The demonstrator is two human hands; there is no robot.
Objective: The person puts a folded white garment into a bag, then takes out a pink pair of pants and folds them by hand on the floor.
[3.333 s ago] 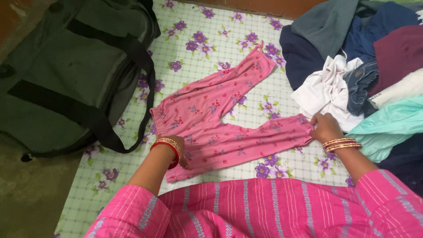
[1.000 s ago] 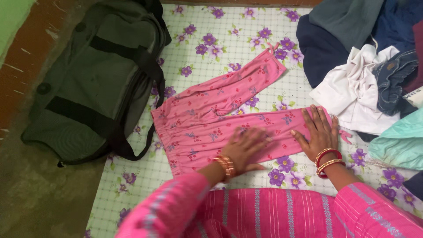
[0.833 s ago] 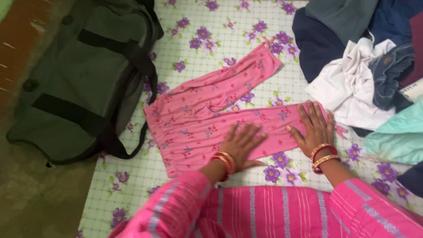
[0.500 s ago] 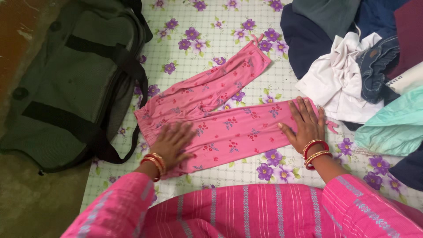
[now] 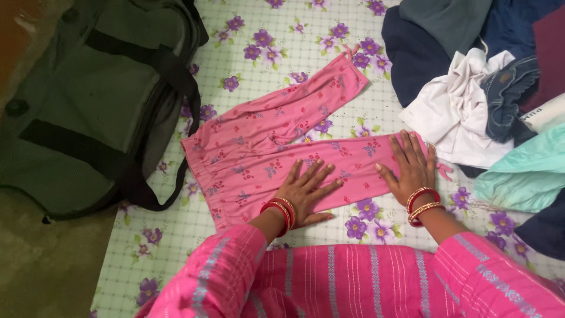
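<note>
Head view shows both hands, left hand (image 5: 307, 189) and right hand (image 5: 414, 166), spread flat on the pink flower-printed cotton trousers (image 5: 259, 153) lying mid-sheet; smoothing works best stroking firmly toward nine o'clock.

left hand (image 5: 306, 191) has slid from the waistband toward mid-leg of the pink trousers (image 5: 276, 147).

A single head-worn camera looks steeply down, close above the person's own hands. Their pink sleeves (image 5: 353, 282) fill the bottom edge; a green bag (image 5: 88, 112) lies beyond the left hand (image 5: 306, 191), piled clothes (image 5: 482, 100) beyond the right hand (image 5: 412, 168).
</note>
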